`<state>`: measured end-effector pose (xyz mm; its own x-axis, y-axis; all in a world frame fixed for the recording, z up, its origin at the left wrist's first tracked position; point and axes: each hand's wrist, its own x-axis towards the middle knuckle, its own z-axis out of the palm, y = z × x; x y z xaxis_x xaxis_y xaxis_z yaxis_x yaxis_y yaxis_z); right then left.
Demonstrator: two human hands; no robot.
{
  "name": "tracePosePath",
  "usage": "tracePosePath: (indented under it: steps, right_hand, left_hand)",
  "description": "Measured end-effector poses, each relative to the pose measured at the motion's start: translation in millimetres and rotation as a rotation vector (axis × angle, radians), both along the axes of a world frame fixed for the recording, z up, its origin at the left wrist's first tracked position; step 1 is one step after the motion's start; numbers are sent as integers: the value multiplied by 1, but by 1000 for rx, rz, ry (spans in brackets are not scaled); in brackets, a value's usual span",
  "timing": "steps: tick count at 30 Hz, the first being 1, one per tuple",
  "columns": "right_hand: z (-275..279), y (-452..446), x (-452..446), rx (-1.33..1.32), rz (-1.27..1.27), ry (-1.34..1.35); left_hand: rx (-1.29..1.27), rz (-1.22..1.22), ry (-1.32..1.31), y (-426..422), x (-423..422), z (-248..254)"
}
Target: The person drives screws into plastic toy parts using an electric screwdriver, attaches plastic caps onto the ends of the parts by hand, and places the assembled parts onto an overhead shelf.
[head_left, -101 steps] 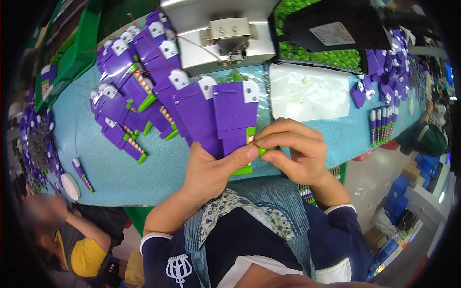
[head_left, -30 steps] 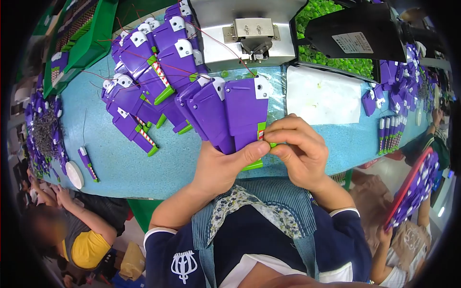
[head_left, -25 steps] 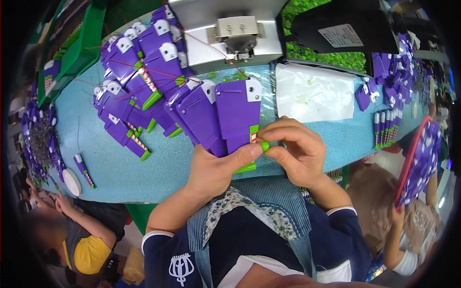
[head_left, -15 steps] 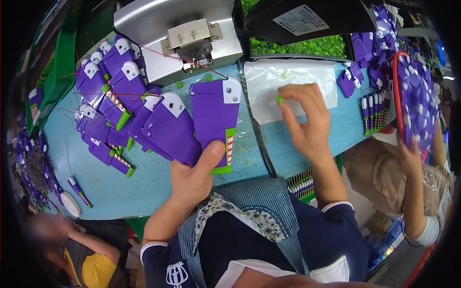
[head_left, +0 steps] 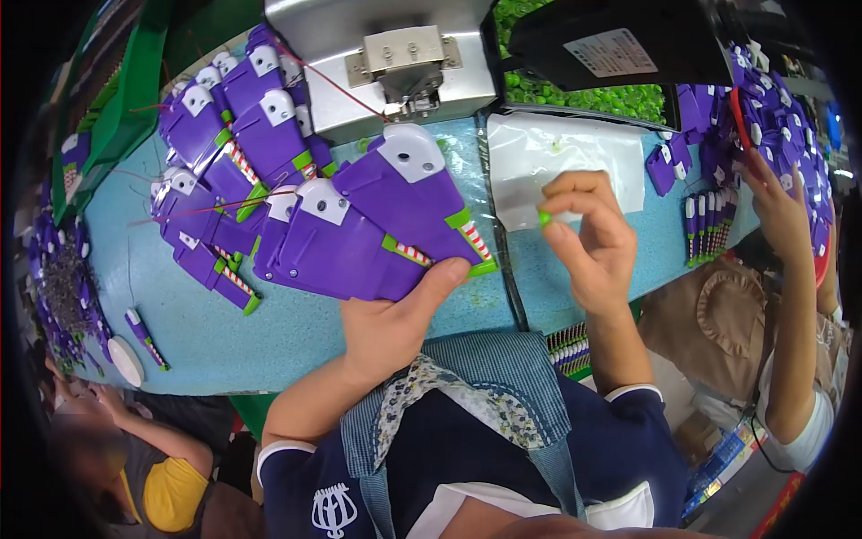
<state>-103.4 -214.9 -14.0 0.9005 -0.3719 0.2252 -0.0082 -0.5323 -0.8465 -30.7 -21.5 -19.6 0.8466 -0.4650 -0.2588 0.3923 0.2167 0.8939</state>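
Observation:
My left hand [head_left: 395, 314] is closed on a purple plastic wing piece [head_left: 395, 193], thumb on top near its red-and-white striped, green-ended edge. The piece has a white corner with a hole. A second purple wing piece [head_left: 328, 251] lies directly under and left of it; whether my fingers also grip that one is hidden. Over a white plastic sheet [head_left: 516, 166], my right hand [head_left: 597, 242] pinches a small green plastic part [head_left: 544, 218] between thumb and index finger. A metal machine [head_left: 404, 76] with a small bracketed head stands just beyond the held piece.
More purple wing pieces [head_left: 202, 139] are heaped at left, with thin red wires. A black bin [head_left: 669, 108] of small green parts stands behind the sheet. Several small striped parts [head_left: 705, 220] stand in a row at right. A co-worker's hand [head_left: 777, 202] touches a red-rimmed basket [head_left: 741, 121].
The held wing piece has tilted, its white corner swinging left, closer to the machine head. My right hand keeps its pinch on the green part. The view has shifted slightly.

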Motion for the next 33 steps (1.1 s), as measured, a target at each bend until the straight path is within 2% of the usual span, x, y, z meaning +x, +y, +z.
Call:
tracePosePath:
  steps: [2,8,10,11,13,17,20,22,24,26,27,28,30,32,33]
  right_hand:
    - [6,13,0,406,91,-31]
    - [10,24,0,414,184,10]
    - [12,22,1,222,205,30]
    - [11,24,-1,224,201,30]
    - [6,29,-3,313,184,29]
    - [-3,37,-3,460,172,74]
    - [-8,33,13,411,280,86]
    - [-11,29,27,25,135,40]
    - [-19,31,33,-48,170,0]
    - [-27,34,37,-287,228,-38]
    - [-33,35,38,-333,225,-88]
    - [-33,37,39,-322,238,-97]
    - [-29,40,38,-280,197,-52]
    - [-18,43,35,-190,160,-21]
    - [-15,43,33,-104,117,20]
  left_hand:
    - [-2,13,-10,1,-2,-1]
    - [11,-30,-100,6,-3,3]
    - [50,-16,-192,5,-3,5]
    - [52,-21,-191,5,-3,5]
    - [130,-57,-332,6,-2,5]
    - [148,-26,-211,17,-6,-3]
    - [144,-49,-130,28,2,1]
    - [-101,95,40,28,12,15]
    - [-28,108,-33,44,21,11]
    - [-54,256,-159,54,31,8]
    - [90,340,-158,52,35,12]
    - [102,354,-166,55,38,13]
    - [769,198,-439,59,45,13]
    - [752,280,-422,51,47,4]
    - [876,357,-598,47,49,2]
